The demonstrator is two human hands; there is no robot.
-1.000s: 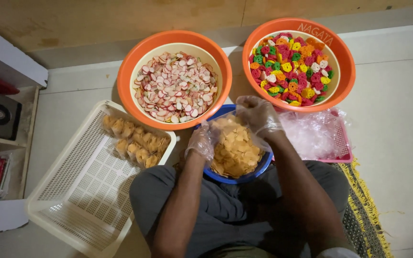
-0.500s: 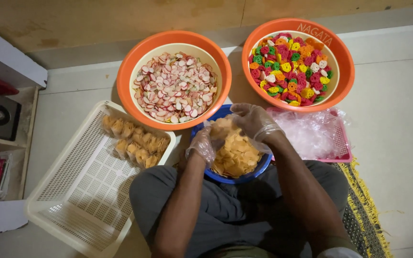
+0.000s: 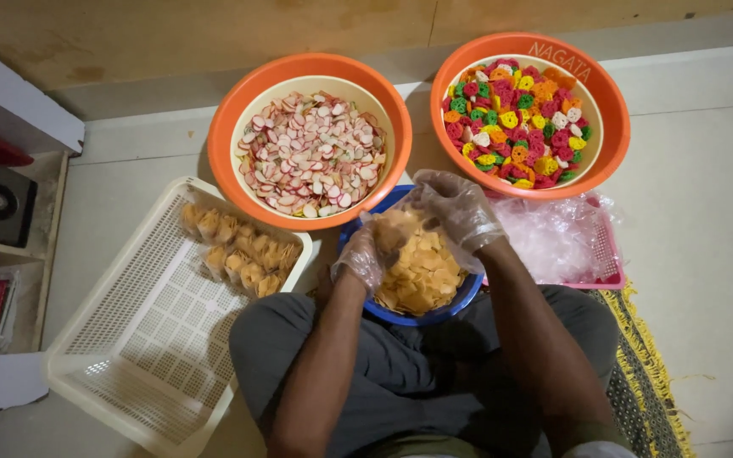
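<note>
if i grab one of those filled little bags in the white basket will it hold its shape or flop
The filled bags probably flop a little: thin clear film around loose chips. They look light, and the chips likely crack if squeezed. In the white basket they lean on each other, so one may slump when its neighbour goes.

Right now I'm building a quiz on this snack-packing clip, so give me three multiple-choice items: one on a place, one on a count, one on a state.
1. Where does the white plastic lattice tray lie?
A. by the person's left knee
B. behind the orange bowls
C. on the pink basket

2. How many round orange plastic bowls are there?
A. one
B. two
C. four

3. What covers the left hand and right hand?
A. nothing
B. wool mittens
C. thin clear plastic gloves

Answers:
1 A, the tray sits at the left, next to that knee.
2 B, one bowl holds pink-and-white chips and the other multicoloured chips.
3 C, crinkled clear film wraps both hands above the blue bowl of yellow chips.
</note>
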